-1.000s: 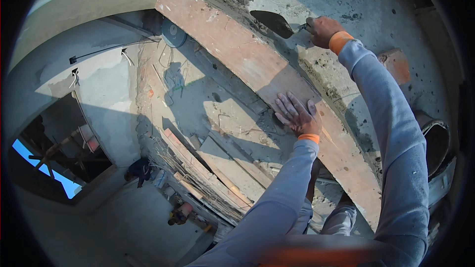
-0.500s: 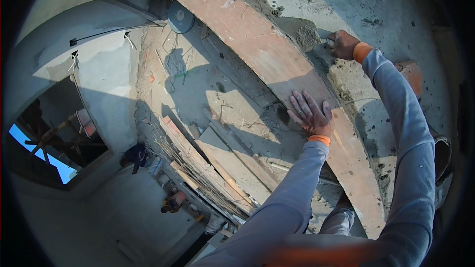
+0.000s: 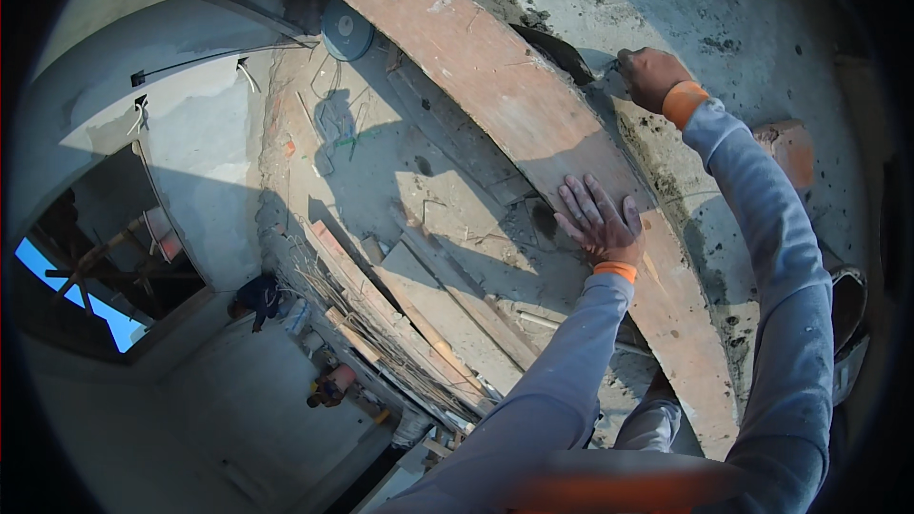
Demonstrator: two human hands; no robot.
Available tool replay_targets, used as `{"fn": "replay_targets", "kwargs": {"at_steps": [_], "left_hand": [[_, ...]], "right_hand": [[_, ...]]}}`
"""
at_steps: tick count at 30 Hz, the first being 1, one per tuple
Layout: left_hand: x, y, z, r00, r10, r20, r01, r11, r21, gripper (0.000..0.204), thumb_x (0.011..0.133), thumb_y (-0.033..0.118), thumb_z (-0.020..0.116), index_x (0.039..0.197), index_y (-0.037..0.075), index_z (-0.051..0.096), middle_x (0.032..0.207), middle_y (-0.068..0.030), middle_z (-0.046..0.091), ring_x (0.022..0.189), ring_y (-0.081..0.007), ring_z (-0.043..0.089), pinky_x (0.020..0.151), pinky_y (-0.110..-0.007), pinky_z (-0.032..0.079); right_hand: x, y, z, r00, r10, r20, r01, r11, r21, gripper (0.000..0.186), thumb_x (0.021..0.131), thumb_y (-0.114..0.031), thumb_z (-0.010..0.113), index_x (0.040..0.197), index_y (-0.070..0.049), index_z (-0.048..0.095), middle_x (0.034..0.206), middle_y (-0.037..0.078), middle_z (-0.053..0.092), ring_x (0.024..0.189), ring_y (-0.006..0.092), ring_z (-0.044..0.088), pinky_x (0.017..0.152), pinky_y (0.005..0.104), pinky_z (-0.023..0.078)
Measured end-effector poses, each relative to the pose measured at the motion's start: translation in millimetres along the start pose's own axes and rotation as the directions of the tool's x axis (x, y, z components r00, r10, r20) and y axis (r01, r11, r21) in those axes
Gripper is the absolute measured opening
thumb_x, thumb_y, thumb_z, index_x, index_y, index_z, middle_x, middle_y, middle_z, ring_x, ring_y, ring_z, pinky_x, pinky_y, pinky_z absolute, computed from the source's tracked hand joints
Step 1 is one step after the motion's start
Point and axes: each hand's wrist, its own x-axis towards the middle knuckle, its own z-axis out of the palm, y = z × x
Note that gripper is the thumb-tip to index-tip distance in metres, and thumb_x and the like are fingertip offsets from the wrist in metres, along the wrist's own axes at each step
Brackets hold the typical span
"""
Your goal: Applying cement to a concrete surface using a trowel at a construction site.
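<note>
A long reddish-brown board runs diagonally from the top of the view down to the lower right. My left hand lies on it with the fingers spread, pressing nothing else. Beyond its far right edge, my right hand is closed around the handle of a trowel. The dark blade is tilted against the board's edge. Grey mortar lies in a rough strip along that edge, on the concrete surface. Most of the trowel's handle is hidden in my fist.
A reddish brick sits right of my right forearm, above a dark round-mouthed container. Left of the board, far below, are stacked timbers, a round blue object and two people, one in dark clothing. A window opening is at left.
The trowel blade has turned from showing its mortar-covered face to a dark, tilted face by the board's edge. My right hand has shifted slightly left; my left hand stays in place.
</note>
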Motion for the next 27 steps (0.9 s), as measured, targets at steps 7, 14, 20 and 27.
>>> {"fn": "replay_targets", "kwargs": {"at_steps": [7, 14, 20, 27], "left_hand": [[-3, 0, -1, 1.000, 0.020, 0.003, -0.020, 1.000, 0.017, 0.073, 0.094, 0.039, 0.048, 0.149, -0.002, 0.022, 0.155, -0.0256, 0.017, 0.145, -0.0410, 0.013, 0.113, -0.061, 0.006], [-4, 3, -6, 0.997, 0.079, -0.015, -0.079, 0.996, 0.035, 0.071, 0.097, 0.039, 0.043, 0.149, -0.004, 0.019, 0.156, -0.0261, 0.014, 0.145, -0.0426, 0.012, 0.112, -0.061, 0.006], [-3, 2, -3, 0.996, 0.078, -0.042, -0.076, 0.995, 0.060, 0.072, 0.095, 0.041, 0.045, 0.148, -0.003, 0.024, 0.155, -0.0262, 0.019, 0.144, -0.0426, 0.018, 0.111, -0.063, 0.012], [-3, -3, -1, 0.997, 0.067, -0.035, -0.064, 0.996, 0.069, 0.071, 0.095, 0.041, 0.045, 0.147, -0.003, 0.025, 0.155, -0.0260, 0.019, 0.144, -0.0420, 0.017, 0.111, -0.063, 0.011]], "right_hand": [[-37, 14, -32, 0.995, -0.074, 0.068, 0.070, 0.996, 0.053, 0.016, 0.078, -0.006, 0.056, 0.093, -0.002, 0.061, 0.085, 0.021, 0.066, 0.083, 0.0391, 0.065, 0.073, 0.0460, 0.053], [-55, 36, -26, 0.983, 0.149, 0.111, -0.157, 0.985, 0.071, 0.021, 0.079, -0.008, 0.057, 0.098, -0.002, 0.063, 0.090, 0.020, 0.067, 0.088, 0.0378, 0.066, 0.076, 0.0455, 0.054], [-47, 31, 4, 0.983, 0.054, 0.175, -0.065, 0.996, 0.063, 0.023, 0.078, -0.011, 0.061, 0.100, -0.003, 0.064, 0.092, 0.021, 0.067, 0.090, 0.0363, 0.067, 0.077, 0.0440, 0.054], [-47, 45, -8, 0.952, -0.046, 0.301, -0.085, 0.910, 0.406, 0.027, 0.075, -0.016, 0.066, 0.098, -0.001, 0.063, 0.085, 0.021, 0.067, 0.077, 0.0375, 0.064, 0.070, 0.0431, 0.052]]}}
